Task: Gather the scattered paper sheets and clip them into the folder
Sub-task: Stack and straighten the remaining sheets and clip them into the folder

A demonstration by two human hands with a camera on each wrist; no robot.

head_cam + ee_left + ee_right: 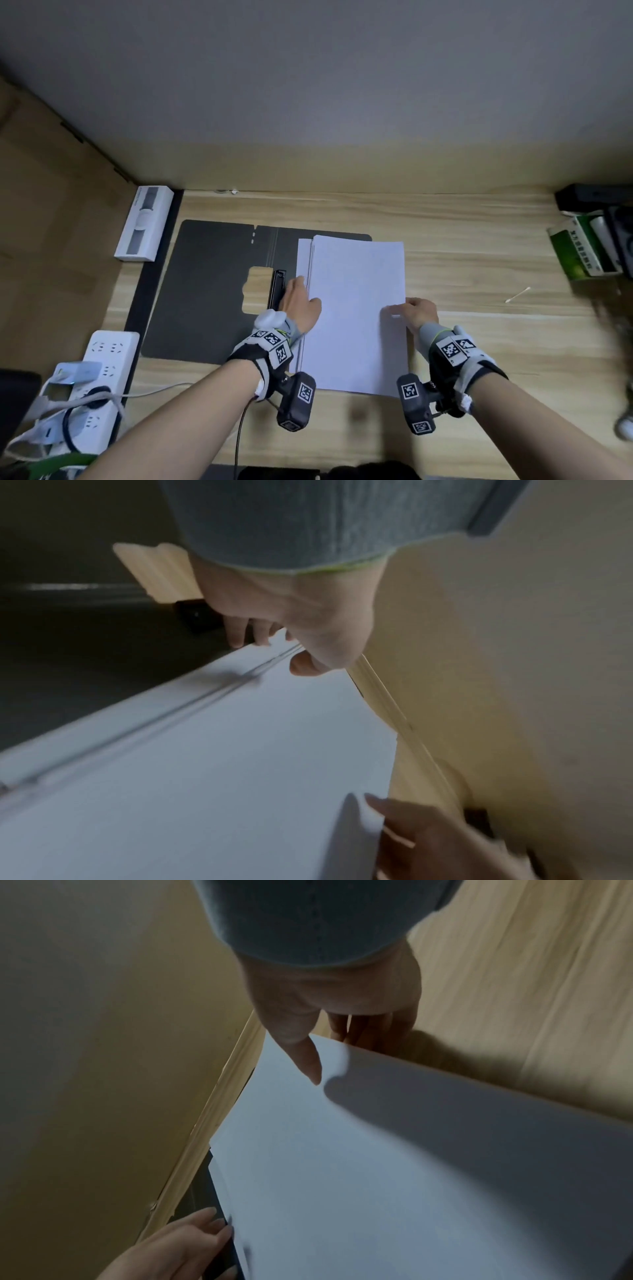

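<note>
A dark grey folder (212, 291) lies open and flat on the wooden desk, its black clip (277, 287) beside the spine. A stack of white paper sheets (356, 308) covers the folder's right half and overhangs it to the right. My left hand (303, 291) is at the stack's left edge, thumb resting on top and fingers fairly straight against the edge next to the clip. My right hand (407, 306) pinches the right edge, thumb on top and fingers beneath. In the right wrist view that edge of the paper (342, 1177) curls up slightly.
A white box (144, 222) lies left of the folder, with a white power strip (106, 373) and cables at the near left. A green box (579, 250) and dark items stand at the far right. A cotton swab (517, 294) lies on the desk. The wall runs along the back.
</note>
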